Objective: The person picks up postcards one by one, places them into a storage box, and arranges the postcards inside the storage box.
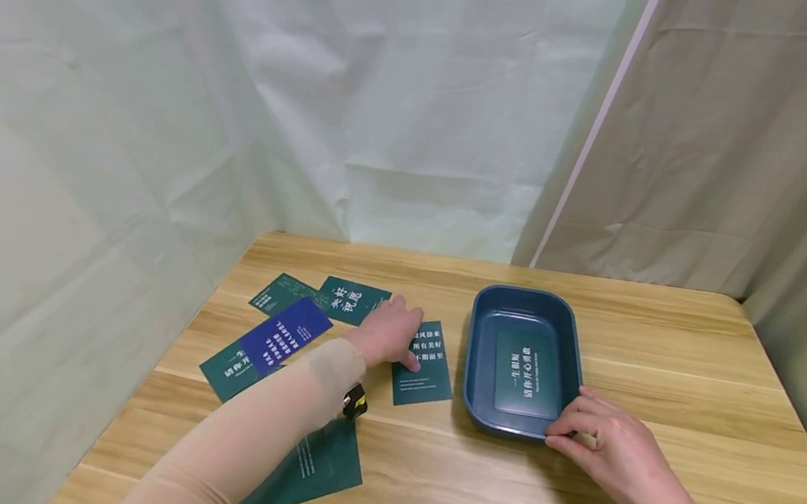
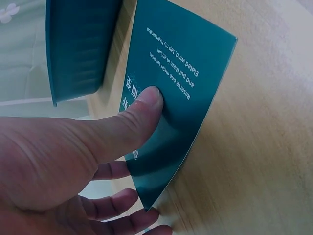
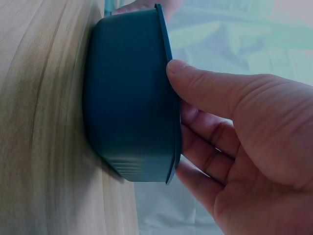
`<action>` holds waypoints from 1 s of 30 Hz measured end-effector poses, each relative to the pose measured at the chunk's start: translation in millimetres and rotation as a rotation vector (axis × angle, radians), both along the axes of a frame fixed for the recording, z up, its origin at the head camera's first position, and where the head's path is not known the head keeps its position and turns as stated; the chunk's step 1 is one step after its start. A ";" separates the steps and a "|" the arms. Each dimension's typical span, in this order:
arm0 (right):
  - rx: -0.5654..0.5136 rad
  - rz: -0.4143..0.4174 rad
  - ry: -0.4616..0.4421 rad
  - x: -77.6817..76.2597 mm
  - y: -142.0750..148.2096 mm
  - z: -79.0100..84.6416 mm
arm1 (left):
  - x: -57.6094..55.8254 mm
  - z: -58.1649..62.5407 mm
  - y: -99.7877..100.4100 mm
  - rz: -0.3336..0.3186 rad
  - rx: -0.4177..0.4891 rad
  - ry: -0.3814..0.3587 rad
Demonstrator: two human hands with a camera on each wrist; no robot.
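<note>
My left hand (image 1: 388, 332) is at the near-left side of a dark green printed card (image 1: 424, 376). In the left wrist view the thumb lies on the card's (image 2: 181, 83) printed face, with the other fingers at its edge. They pinch the card, which looks slightly bent; contact under it is hidden. My right hand (image 1: 610, 445) grips the near right corner of a dark blue rectangular tray (image 1: 471, 361). Its thumb and fingers close on the rim, as the right wrist view shows on the tray's wall (image 3: 129, 93). A green card (image 1: 525, 374) with white writing lies inside the tray.
Left of the tray, a green card with white writing (image 1: 355, 301), a patterned green card (image 1: 276, 293) and a blue card (image 1: 291, 331) overlapping another lie on the wooden table (image 1: 664, 343). Larger green sheets (image 1: 324, 465) are partly under the left forearm. Curtains hang behind.
</note>
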State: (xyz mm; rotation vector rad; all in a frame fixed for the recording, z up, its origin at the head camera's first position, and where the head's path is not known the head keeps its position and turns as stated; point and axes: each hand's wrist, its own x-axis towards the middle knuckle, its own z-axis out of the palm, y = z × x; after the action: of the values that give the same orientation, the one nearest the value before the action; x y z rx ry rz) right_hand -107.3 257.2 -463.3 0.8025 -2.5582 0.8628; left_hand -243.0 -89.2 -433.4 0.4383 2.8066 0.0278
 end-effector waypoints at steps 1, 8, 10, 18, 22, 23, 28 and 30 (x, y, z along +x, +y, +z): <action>0.005 -0.003 -0.002 0.0 0.0 0.0 | 0.0 -0.3 -0.4 0.002 0.005 -0.001; 0.029 -0.020 -0.014 0.1 0.2 0.7 | 1.6 0.1 -3.3 0.008 0.040 0.004; 0.028 -0.019 -0.014 0.4 0.4 0.5 | 1.4 -0.7 -4.1 0.003 0.040 0.013; 0.010 -0.010 -0.007 1.0 0.0 -1.1 | 2.6 -4.4 -5.2 -0.020 0.062 0.046; 0.020 -0.016 -0.012 1.3 -0.5 -0.9 | 5.0 -5.5 -8.1 -0.028 0.106 0.049; 0.022 -0.017 -0.013 1.3 -0.6 -0.7 | 5.6 -5.5 -9.5 -0.031 0.124 0.050; 0.025 -0.014 -0.008 1.3 -0.7 -0.1 | 5.5 -3.0 -17.9 -0.059 0.199 0.065; 0.025 -0.016 -0.004 1.4 -0.3 -0.1 | 4.0 -1.9 -21.4 -0.072 0.211 0.082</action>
State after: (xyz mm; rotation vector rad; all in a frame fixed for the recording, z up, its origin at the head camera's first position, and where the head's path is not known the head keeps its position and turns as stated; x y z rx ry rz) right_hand -106.0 256.9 -463.4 0.7877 -2.5804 0.8299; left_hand -239.0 -110.6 -435.3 0.6017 2.8781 0.2992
